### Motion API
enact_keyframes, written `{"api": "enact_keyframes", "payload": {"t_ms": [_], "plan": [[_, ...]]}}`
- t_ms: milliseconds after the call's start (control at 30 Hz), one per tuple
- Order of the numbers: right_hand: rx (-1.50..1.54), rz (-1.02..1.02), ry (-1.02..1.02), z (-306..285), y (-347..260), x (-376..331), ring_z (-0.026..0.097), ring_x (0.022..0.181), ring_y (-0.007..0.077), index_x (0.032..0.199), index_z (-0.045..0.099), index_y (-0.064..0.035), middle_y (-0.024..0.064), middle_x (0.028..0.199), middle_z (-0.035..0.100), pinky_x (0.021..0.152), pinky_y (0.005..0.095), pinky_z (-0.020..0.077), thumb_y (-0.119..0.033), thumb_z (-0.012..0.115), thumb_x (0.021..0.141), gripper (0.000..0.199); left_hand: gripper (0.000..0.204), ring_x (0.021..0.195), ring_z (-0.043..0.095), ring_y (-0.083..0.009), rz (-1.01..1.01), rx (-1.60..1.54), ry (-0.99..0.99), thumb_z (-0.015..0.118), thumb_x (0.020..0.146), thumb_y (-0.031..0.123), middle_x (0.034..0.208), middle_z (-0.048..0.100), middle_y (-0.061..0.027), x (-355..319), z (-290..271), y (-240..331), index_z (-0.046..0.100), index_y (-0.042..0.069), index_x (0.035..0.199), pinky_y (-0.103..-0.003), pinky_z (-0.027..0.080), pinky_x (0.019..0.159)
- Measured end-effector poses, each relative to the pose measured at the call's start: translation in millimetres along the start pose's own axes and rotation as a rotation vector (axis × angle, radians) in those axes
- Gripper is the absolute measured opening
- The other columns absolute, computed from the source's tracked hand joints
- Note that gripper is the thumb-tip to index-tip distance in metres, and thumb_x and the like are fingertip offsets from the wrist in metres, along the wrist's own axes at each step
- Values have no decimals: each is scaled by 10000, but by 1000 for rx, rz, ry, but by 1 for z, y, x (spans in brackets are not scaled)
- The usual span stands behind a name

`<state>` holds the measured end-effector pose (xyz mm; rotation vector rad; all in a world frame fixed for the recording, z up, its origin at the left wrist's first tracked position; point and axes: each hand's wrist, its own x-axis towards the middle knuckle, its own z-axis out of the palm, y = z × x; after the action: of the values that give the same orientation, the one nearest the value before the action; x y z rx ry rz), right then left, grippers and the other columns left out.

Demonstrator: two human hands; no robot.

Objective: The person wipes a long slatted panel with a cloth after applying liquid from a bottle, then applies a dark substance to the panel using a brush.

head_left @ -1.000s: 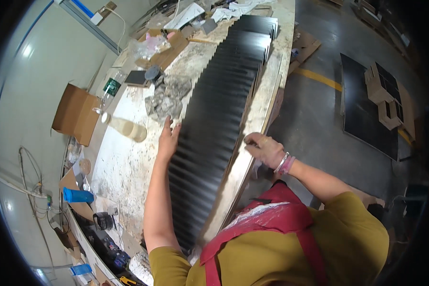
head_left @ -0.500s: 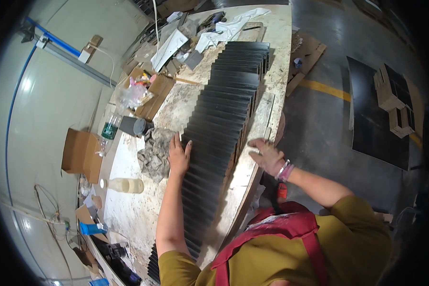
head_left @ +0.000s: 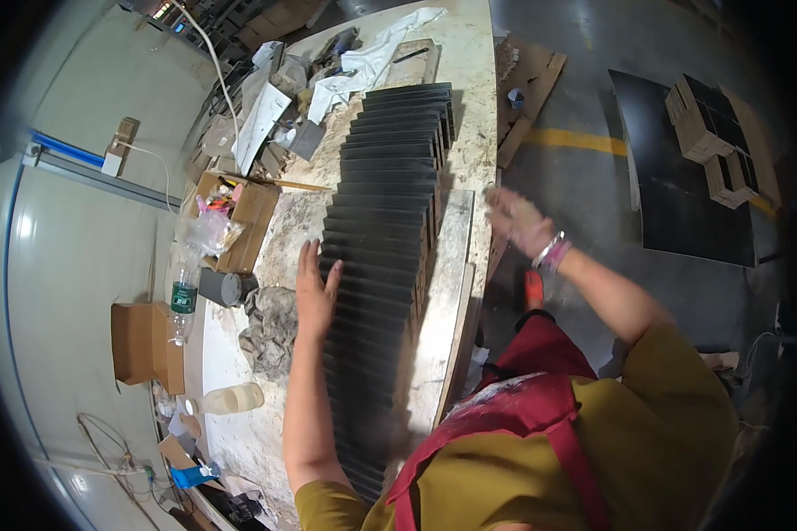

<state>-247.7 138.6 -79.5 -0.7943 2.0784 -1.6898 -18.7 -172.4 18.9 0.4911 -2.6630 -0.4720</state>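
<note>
A long row of dark, flat boards (head_left: 381, 208) lies overlapped in steps along the workbench (head_left: 305, 212), their black faces up and brownish edges showing on the right. At the row's left edge, my left hand (head_left: 316, 296) rests with fingers stretched and the thumb apart, holding nothing. My right hand (head_left: 520, 223) is raised beyond the bench's right edge, a bracelet at its wrist. Its fingers are extended and slightly blurred, with nothing visible in them. A light wooden strip (head_left: 456, 257) lies along the right side of the boards.
Left of the row are a crumpled grey cloth (head_left: 270, 332), a dark cup (head_left: 230, 288), a cloudy bottle (head_left: 226, 400) and a carton of odds and ends (head_left: 248, 226). White cloth (head_left: 363, 66) and scraps lie at the far end. Stacked board pieces (head_left: 708, 124) stand on the floor at right.
My right hand has moved up and farther from the boards. My left hand stays at the row's left edge. The whole view has shifted, so the bench appears farther left.
</note>
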Motion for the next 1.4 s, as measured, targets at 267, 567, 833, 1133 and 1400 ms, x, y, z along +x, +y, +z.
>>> {"api": "enact_keyframes", "payload": {"t_ms": [267,567,833,1133,1400], "plan": [[-90,-148,152,-26,54,159,353,1378,331,1483,242,-22,230,1482,354,1131,344,283,-355,696,858,840,620,1236,523,-338,-286,-153,-19,639,921,340,1345,536,-218,183,65,9,434,-20,1382,-383,410,1019],[-394,-195,185,-27,46,219,538,1228,306,1516,154,-32,223,1466,393,927,304,498,-610,702,755,1102,765,1079,584,-278,-690,-96,-412,659,852,557,1205,608,-205,261,109,7,508,-54,1286,-342,438,936],[-541,-154,111,-25,34,239,533,564,187,1538,11,-69,232,1358,480,498,316,457,-658,688,727,1209,552,757,479,-127,-706,-243,-447,717,852,467,824,578,-38,269,111,-28,607,-49,1014,-271,416,683],[-393,-296,167,-21,47,256,640,813,275,1541,37,-121,208,1344,499,654,355,529,-503,756,750,1136,583,714,509,-150,-688,-62,-342,735,816,499,763,597,-60,264,112,-8,627,-57,952,-310,444,666],[-200,-179,31,-23,45,258,598,1129,308,1535,93,-98,224,1498,349,883,331,517,-381,769,792,1044,675,834,648,-345,-508,45,-256,689,800,585,904,682,-208,252,126,-29,626,-39,1050,-398,488,774]]}}
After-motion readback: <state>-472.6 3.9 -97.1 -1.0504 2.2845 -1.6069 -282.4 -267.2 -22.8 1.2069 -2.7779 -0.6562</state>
